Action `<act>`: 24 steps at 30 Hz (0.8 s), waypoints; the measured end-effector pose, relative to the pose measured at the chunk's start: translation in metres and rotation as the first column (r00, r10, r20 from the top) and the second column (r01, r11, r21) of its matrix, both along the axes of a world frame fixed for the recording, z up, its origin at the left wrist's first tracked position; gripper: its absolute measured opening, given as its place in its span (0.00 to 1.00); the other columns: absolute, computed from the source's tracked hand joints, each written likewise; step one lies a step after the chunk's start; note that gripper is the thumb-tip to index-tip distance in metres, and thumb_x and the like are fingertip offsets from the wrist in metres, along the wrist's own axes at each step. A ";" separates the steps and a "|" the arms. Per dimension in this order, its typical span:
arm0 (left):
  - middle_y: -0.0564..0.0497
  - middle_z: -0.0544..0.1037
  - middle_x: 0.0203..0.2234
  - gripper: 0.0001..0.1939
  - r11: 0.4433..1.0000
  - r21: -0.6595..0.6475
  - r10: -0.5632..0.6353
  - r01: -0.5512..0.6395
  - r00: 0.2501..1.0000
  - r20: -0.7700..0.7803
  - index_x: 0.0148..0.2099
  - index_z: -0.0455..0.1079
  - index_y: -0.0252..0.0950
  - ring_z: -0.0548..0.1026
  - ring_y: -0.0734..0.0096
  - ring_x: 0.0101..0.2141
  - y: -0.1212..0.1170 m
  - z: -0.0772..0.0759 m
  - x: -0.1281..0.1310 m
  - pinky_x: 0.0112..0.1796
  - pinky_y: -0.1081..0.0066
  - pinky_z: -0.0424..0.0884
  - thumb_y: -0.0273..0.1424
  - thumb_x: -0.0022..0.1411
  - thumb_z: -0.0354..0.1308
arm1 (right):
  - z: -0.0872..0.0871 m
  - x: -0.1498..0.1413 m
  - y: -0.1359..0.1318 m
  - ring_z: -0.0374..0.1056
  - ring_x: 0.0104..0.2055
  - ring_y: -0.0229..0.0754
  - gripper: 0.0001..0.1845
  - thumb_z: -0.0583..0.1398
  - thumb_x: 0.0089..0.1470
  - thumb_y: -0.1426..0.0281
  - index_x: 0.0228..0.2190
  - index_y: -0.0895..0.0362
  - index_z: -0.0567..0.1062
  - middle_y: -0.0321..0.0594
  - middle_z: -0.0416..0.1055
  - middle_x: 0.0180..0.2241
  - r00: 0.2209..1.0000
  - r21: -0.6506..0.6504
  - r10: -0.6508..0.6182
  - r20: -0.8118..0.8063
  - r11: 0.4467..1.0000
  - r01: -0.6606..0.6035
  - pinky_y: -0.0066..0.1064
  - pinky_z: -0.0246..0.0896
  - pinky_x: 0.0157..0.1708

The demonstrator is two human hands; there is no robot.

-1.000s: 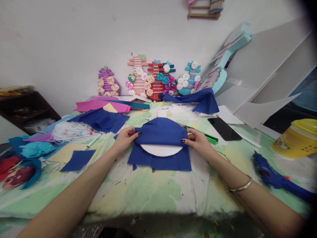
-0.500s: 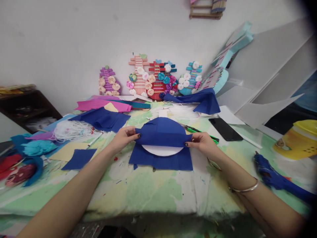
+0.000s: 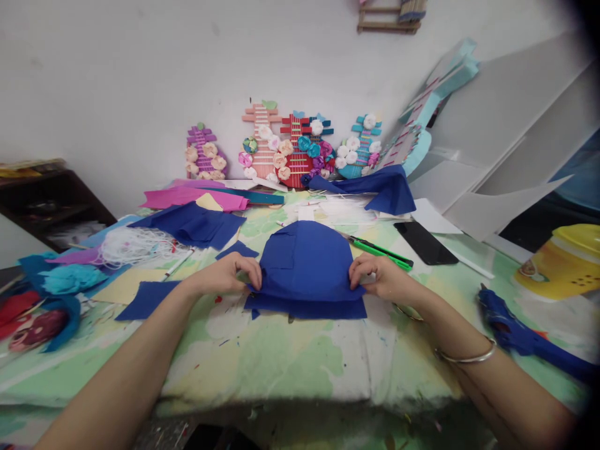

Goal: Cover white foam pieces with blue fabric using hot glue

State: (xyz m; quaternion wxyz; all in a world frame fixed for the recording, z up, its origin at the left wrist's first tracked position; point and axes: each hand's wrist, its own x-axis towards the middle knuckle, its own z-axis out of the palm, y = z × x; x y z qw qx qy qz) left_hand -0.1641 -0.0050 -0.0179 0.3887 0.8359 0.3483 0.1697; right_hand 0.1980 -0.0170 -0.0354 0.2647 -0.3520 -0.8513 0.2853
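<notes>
A sheet of dark blue crepe paper (image 3: 312,259) covers a rounded board in front of me, and its near edge is stretched between my hands. My left hand (image 3: 237,273) pinches the left corner of this edge. At the opposite corner, my right hand (image 3: 375,275) grips the paper the same way. The white face of the board is hidden under the blue. Beneath it lies another blue paper piece (image 3: 309,309), showing along the near side. A small blue scrap (image 3: 237,249) rests just beyond my left hand.
A green cutter (image 3: 382,251) and a black phone (image 3: 425,242) lie right of the board. Farther right are a blue glue gun (image 3: 510,328) and a yellow tub (image 3: 560,265). White string (image 3: 140,247) is heaped left. Flower-decorated paper guitars (image 3: 297,153) line the wall.
Both hands have drawn the blue paper's edge toward me and down, covering the board's white strip. A small blue scrap beyond my left hand now shows.
</notes>
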 end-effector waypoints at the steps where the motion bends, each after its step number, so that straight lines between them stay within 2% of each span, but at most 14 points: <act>1: 0.50 0.78 0.28 0.08 1.000 0.001 -0.004 0.004 1.000 -0.004 0.27 0.76 0.37 0.74 0.67 0.34 0.000 -0.001 0.000 0.39 0.67 0.70 0.22 0.45 0.58 | 0.000 0.000 0.000 0.67 0.35 0.41 0.10 0.60 0.39 0.81 0.21 0.54 0.77 0.37 0.72 0.30 1.000 0.007 -0.001 0.008 1.000 0.001 0.36 0.61 0.38; 4: 0.49 0.78 0.30 0.09 1.000 0.016 -0.014 0.014 1.000 -0.024 0.28 0.77 0.38 0.74 0.67 0.35 -0.001 -0.001 0.000 0.40 0.67 0.70 0.21 0.46 0.58 | 0.000 0.000 -0.001 0.67 0.35 0.41 0.12 0.58 0.38 0.83 0.22 0.55 0.76 0.37 0.72 0.30 0.999 0.023 0.006 0.031 1.000 -0.007 0.35 0.61 0.38; 12: 0.48 0.77 0.30 0.06 0.999 0.046 -0.026 0.028 0.998 -0.048 0.28 0.77 0.37 0.74 0.67 0.35 -0.004 0.001 0.001 0.40 0.67 0.70 0.23 0.48 0.60 | 0.000 0.000 -0.003 0.66 0.35 0.41 0.09 0.58 0.44 0.80 0.22 0.56 0.76 0.39 0.71 0.30 0.996 0.020 0.034 0.088 0.999 -0.036 0.34 0.60 0.38; 24: 0.49 0.78 0.29 0.08 0.999 0.023 -0.025 0.026 0.998 -0.062 0.27 0.77 0.38 0.74 0.67 0.35 -0.004 0.001 0.000 0.39 0.67 0.70 0.22 0.47 0.59 | 0.001 0.000 -0.003 0.66 0.33 0.40 0.08 0.60 0.43 0.79 0.20 0.55 0.75 0.38 0.71 0.28 0.997 -0.005 0.044 0.070 0.999 -0.044 0.34 0.60 0.36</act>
